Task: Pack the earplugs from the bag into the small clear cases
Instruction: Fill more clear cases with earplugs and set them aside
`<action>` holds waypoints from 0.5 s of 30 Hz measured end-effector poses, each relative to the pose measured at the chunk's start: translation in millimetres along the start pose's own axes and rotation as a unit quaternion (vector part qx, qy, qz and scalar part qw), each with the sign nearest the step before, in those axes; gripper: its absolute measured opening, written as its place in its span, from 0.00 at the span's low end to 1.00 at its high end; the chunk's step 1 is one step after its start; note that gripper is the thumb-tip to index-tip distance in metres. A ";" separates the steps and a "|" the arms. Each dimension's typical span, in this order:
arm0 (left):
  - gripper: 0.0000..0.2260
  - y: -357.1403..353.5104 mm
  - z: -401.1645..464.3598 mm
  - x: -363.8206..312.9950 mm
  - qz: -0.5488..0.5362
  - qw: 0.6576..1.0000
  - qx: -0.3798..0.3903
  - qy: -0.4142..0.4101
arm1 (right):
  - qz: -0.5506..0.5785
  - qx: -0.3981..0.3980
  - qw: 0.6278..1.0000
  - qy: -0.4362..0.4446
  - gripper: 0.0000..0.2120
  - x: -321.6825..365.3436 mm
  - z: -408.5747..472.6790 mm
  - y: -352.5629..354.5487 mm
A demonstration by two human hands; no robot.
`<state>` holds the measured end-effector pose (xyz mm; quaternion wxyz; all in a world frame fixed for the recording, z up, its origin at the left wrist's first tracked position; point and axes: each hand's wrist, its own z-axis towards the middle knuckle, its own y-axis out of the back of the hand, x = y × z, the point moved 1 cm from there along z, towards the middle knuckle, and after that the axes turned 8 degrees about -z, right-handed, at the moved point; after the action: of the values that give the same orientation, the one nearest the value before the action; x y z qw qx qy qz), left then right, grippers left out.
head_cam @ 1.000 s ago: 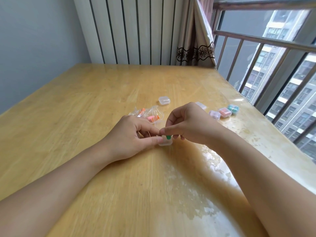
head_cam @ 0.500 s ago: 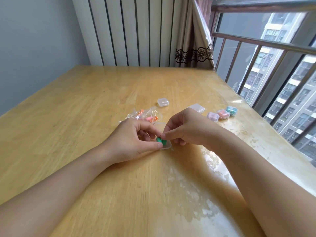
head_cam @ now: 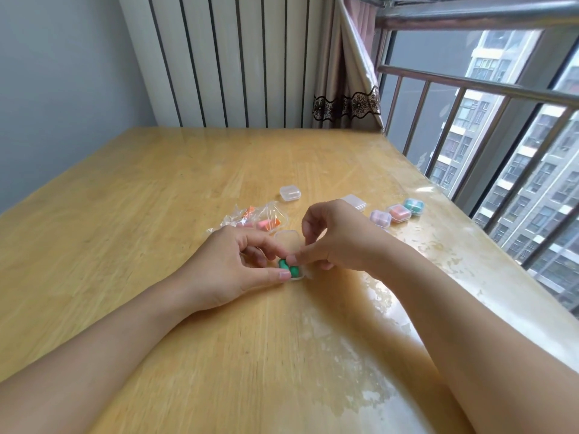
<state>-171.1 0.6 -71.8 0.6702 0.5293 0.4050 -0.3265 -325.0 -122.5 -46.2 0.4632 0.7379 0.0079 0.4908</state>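
A small clear case (head_cam: 289,245) lies open on the wooden table (head_cam: 156,189), its lid tipped back. Two green earplugs (head_cam: 289,267) sit in its base. My left hand (head_cam: 232,264) holds the case, thumb on its near edge and fingers curled at its left side. My right hand (head_cam: 335,242) pinches the case's right side with thumb and forefinger, touching an earplug. Behind my left hand lies the clear bag (head_cam: 257,219) with orange and pink earplugs inside.
An empty shut clear case (head_cam: 290,193) sits behind the bag. Another clear case (head_cam: 355,202) shows behind my right hand. Three filled cases stand in a row at the right: lilac (head_cam: 380,218), pink (head_cam: 399,212) and teal (head_cam: 413,205). A railed window runs along the table's right edge.
The green earplugs went from my fingertips down into the case's base. The lid now stands open behind them, and both hands have stayed on the case.
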 end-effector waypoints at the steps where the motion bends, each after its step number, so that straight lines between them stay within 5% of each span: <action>1: 0.08 -0.9 0.7 -0.6 0.001 1.000 -0.005 0.000 | 0.016 0.002 1.000 -0.004 0.20 -0.9 -0.2 0.3; 15: 0.20 -5.0 0.4 -1.4 -0.018 0.998 -0.051 -0.035 | -0.151 -0.013 0.980 0.126 0.11 5.1 -2.1 -2.3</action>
<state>-176.0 -1.0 -72.8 0.7042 0.4754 0.4069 -0.3354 -322.9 -117.4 -43.9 0.5371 0.6541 0.1711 0.5044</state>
